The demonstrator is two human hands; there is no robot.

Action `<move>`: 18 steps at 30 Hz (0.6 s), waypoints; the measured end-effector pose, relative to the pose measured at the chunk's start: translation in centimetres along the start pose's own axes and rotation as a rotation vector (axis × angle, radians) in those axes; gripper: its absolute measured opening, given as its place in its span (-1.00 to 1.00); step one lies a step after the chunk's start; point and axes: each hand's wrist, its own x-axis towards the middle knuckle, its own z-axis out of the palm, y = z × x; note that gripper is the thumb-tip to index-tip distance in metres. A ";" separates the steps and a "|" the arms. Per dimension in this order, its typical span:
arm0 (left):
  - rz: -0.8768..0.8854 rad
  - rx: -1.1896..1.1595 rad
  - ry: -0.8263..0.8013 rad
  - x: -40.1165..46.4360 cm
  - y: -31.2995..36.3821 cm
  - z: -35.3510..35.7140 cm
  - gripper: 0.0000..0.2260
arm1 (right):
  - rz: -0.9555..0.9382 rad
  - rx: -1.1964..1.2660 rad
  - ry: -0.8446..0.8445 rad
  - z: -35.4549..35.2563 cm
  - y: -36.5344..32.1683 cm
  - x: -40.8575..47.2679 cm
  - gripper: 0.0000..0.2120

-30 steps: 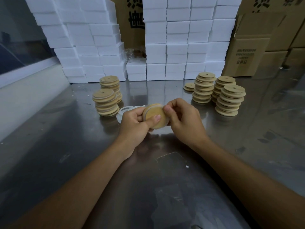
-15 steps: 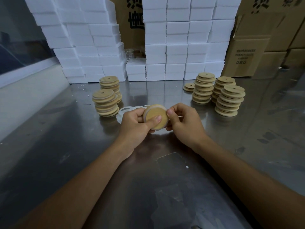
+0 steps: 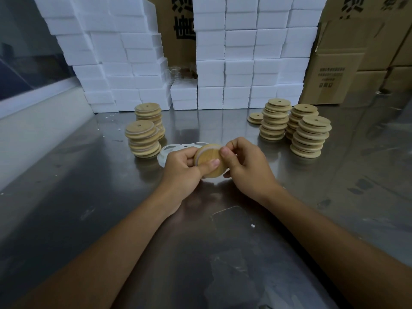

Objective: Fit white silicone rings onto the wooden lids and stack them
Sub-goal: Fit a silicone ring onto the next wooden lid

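Observation:
A round wooden lid (image 3: pixel 209 161) is held upright between both hands over the steel table (image 3: pixel 89 197). My left hand (image 3: pixel 182 170) grips it, thumb across its face. My right hand (image 3: pixel 247 166) pinches its right rim, where a white silicone ring (image 3: pixel 201 150) runs around the edge. Loose white rings (image 3: pixel 169 150) lie on the table just behind my left hand. Two stacks of lids with white rings (image 3: pixel 142 139) stand at the left. Several stacks of bare wooden lids (image 3: pixel 310 137) stand at the right.
White foam boxes (image 3: pixel 245 63) are piled along the back of the table. Brown cardboard cartons (image 3: pixel 347 63) stand at the back right. A low white ledge (image 3: pixel 33 126) runs along the left side.
Both hands have kept hold of the lid and turned it a little. My right fingers have shifted along its upper right rim, and the white ring shows more on the top edge.

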 end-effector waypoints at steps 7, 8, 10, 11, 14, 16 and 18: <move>-0.078 -0.089 0.042 -0.1 0.5 -0.1 -0.83 | 0.068 0.108 -0.039 -0.3 -0.2 -0.1 -0.84; -0.084 -0.093 0.046 -0.1 0.5 0.0 -0.83 | 0.071 0.111 -0.049 -0.4 -0.1 -0.2 -0.84; -0.095 -0.106 0.053 -0.1 0.7 0.1 -0.83 | 0.065 0.104 -0.051 -0.6 0.0 -0.2 -0.83; -0.103 -0.118 0.061 -0.1 0.7 0.1 -0.83 | 0.061 0.093 -0.056 -0.6 0.0 -0.1 -0.82; -0.137 -0.159 0.094 -0.1 0.8 0.0 -0.85 | 0.057 0.067 -0.083 -0.5 0.2 -0.3 -0.82; -0.148 -0.174 0.106 0.0 0.8 -0.2 -0.84 | 0.048 0.067 -0.093 -0.5 0.2 -0.3 -0.84; -0.146 -0.171 0.115 0.1 0.9 -0.2 -0.84 | 0.046 0.072 -0.104 -0.5 0.3 -0.2 -0.87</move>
